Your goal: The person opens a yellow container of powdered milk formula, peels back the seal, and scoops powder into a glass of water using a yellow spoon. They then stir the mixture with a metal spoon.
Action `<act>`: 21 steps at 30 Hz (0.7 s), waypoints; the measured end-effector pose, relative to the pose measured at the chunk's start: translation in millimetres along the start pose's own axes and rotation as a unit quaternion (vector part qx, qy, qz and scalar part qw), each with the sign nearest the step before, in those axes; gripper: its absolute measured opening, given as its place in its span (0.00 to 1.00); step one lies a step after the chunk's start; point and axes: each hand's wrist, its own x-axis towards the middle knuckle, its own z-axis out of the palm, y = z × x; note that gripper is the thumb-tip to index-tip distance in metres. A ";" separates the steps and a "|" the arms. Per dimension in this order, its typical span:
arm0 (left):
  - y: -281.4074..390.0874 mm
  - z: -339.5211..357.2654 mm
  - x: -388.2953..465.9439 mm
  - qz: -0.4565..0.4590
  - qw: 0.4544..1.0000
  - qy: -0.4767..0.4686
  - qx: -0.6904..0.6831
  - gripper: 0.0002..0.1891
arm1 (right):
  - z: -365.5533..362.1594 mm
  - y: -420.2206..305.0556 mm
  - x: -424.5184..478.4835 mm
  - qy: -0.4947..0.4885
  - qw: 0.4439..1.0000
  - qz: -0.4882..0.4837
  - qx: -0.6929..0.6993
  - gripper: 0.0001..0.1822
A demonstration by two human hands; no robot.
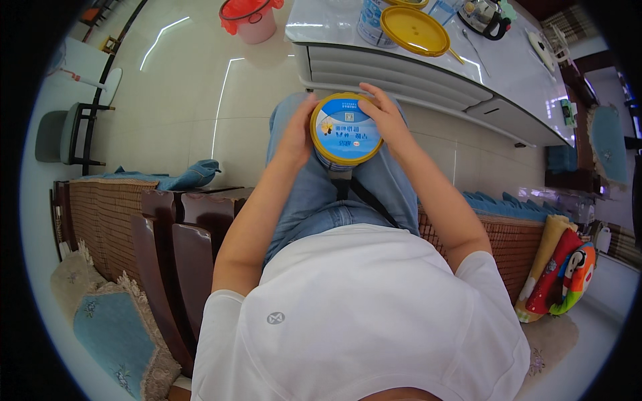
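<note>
A round milk powder can with a blue printed top and yellow rim [347, 129] stands upright between my jeans-clad thighs. My left hand [299, 131], slightly blurred, grips its left side. On the other side, my right hand [388, 118] holds the can's right edge, with its thumb over the lid and the index finger raised past the rim. The underside of the can is hidden. Ahead on the white table [321, 25] is a second can [372, 25] with a blue label, and a loose yellow lid [415, 31] leans by it.
A metal spoon [475, 51], a yellow handle [456, 56], a clear cup [444, 10] and a glass kettle [482, 19] are on the table. A pink bin [257, 27] with a red bag stands on the floor. Wooden armrest parts [193, 250] flank my left, folded blankets [551, 270] my right.
</note>
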 end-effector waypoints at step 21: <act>-19.9 24.2 -27.2 0.057 0.982 0.143 0.106 0.14 | 12.6 10.8 -16.2 -0.019 0.992 0.086 0.091 0.18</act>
